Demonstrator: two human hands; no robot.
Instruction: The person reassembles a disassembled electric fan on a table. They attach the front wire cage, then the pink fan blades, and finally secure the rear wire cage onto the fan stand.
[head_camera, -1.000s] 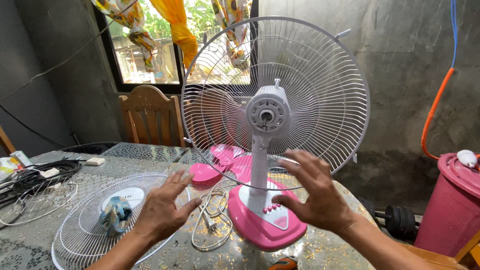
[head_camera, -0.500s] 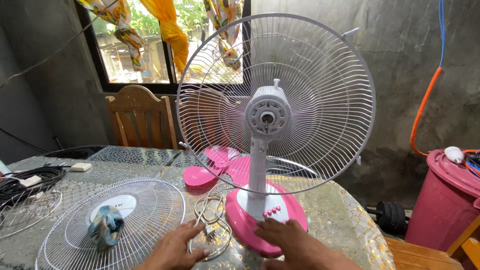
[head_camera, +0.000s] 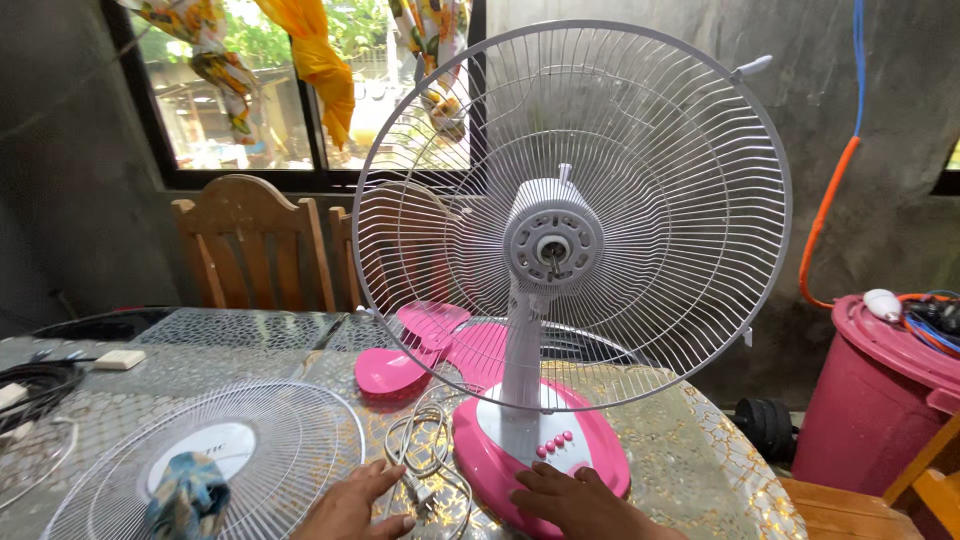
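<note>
I see the fan (head_camera: 545, 300) standing upright on the surface (head_camera: 700, 470), centre right: pink oval base, white column, bare motor hub, white rear grille, blades off. My right hand (head_camera: 575, 495) lies flat and spread on the base's near edge, holding nothing. My left hand (head_camera: 355, 505) rests open beside the coiled white cord (head_camera: 425, 450), the loose front grille (head_camera: 215, 460) to its left.
</note>
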